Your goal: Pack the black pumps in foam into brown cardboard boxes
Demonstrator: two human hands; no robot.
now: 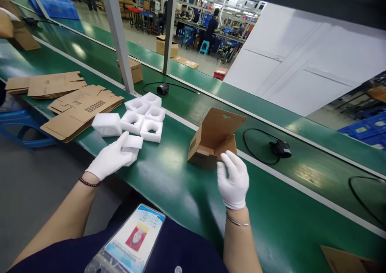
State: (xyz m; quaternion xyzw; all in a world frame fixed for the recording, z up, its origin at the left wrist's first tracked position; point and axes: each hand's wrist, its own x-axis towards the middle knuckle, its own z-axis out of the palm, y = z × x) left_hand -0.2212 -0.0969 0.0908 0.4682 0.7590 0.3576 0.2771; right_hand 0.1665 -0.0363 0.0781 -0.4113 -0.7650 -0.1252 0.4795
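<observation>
My left hand (pixel 110 158), in a white glove, grips a white foam insert (pixel 132 143) at the table's front edge. Right behind it lie several more foam inserts (pixel 151 130), some with round cut-outs. A small cardboard box (pixel 201 146) stands on the green work surface with its lid raised. My right hand (pixel 233 180), also gloved, is at the box's front right corner, fingers bent and a little apart, with nothing visible between them. Whether its fingertips touch the box I cannot tell.
Flat cardboard blanks (pixel 81 108) are stacked at left. On the green conveyor (pixel 187 100) behind lie black cabled devices (pixel 280 148) and a closed carton (pixel 135 70). A metal post (pixel 117 35) rises behind the foam. Another cardboard piece (pixel 346 261) lies at lower right.
</observation>
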